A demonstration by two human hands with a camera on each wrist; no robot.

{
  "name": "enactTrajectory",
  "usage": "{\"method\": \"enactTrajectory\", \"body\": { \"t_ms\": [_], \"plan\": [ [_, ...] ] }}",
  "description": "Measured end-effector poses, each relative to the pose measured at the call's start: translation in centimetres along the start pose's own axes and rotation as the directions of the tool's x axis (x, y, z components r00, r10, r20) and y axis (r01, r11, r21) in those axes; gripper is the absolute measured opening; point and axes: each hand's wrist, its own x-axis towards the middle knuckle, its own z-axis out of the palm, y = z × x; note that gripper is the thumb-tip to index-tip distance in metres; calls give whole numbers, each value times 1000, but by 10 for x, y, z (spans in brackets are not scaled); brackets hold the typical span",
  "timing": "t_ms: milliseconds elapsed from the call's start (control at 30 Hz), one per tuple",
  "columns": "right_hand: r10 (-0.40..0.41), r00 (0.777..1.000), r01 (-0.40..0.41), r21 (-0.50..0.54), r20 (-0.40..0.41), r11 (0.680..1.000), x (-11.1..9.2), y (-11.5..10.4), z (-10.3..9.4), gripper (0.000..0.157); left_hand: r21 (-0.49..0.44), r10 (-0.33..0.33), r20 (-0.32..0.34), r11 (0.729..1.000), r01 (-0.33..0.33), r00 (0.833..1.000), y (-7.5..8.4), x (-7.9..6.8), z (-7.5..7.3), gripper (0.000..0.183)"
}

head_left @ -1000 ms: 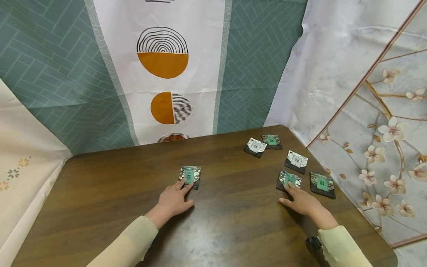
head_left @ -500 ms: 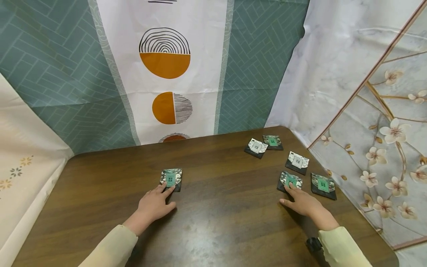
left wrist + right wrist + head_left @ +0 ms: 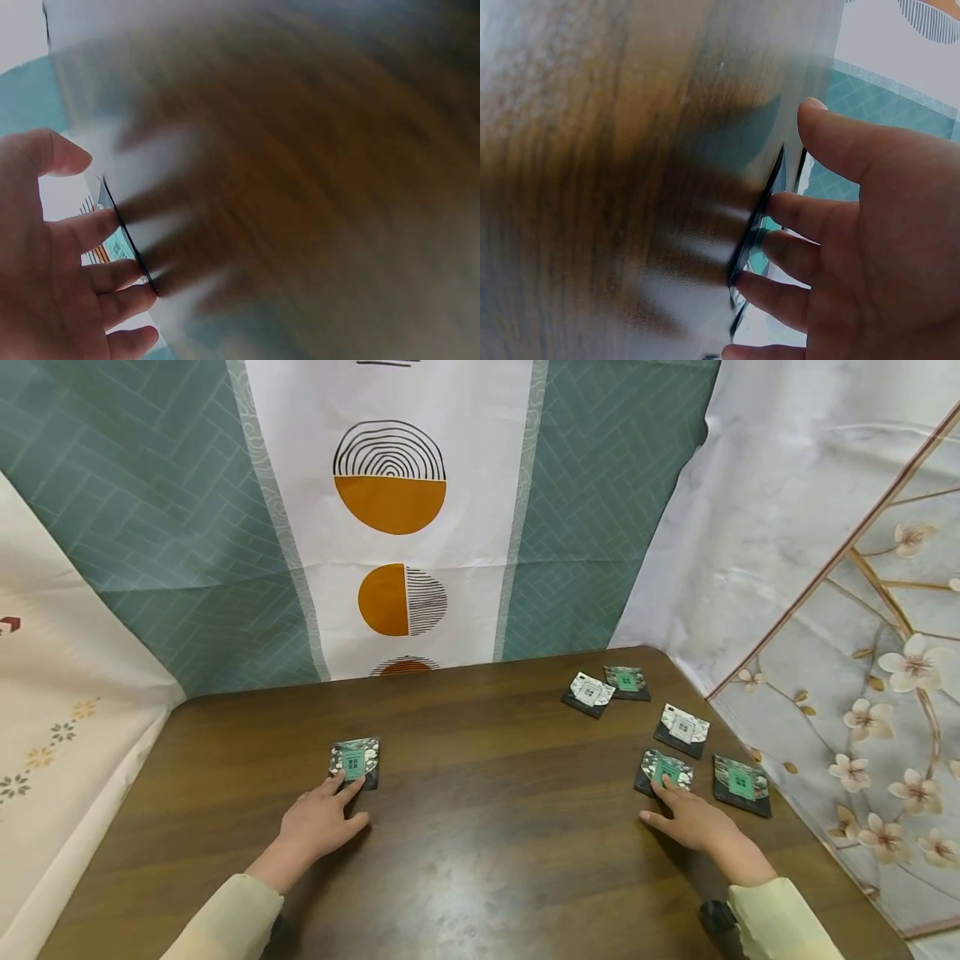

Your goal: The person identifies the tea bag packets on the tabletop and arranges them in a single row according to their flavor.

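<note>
In the head view my left hand lies with fingers extended, its fingertips on the near part of a flat square packet with a green label, floral print and black lower band. Over on the right, my right hand reaches the same way, fingertips on a similar green-labelled packet. The left wrist view has the left fingers spread, tips at the edge of the thin packet. Straight fingers touch the packet in the right wrist view, thumb held apart.
Around the right hand lie a green-labelled packet and a white-labelled packet. Farther back, another white-labelled packet sits beside a green-labelled packet. The brown wooden table meets a patterned curtain behind.
My left hand has slid leftward across the table, and the packet under its fingertips has moved left with it. The right hand stays on its packet; the head view has shifted slightly.
</note>
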Motion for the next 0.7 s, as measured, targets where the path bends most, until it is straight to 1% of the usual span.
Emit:
{"method": "enactTrajectory", "body": {
  "t_ms": [167,433,700],
  "plan": [
    [3,1000,-3,0,20,1000,-1,3,0,87,4,-15,-8,1000,15,1000,-9,-5,-3,65],
    [-7,1000,7,-28,11,1000,-1,2,-2,85,9,-33,-12,999,33,999,-26,-14,-3,65],
    [-14,1000,14,-28,6,999,0,1,-2,86,25,-28,-26,999,29,999,-42,-21,-7,65]
  ]
}}
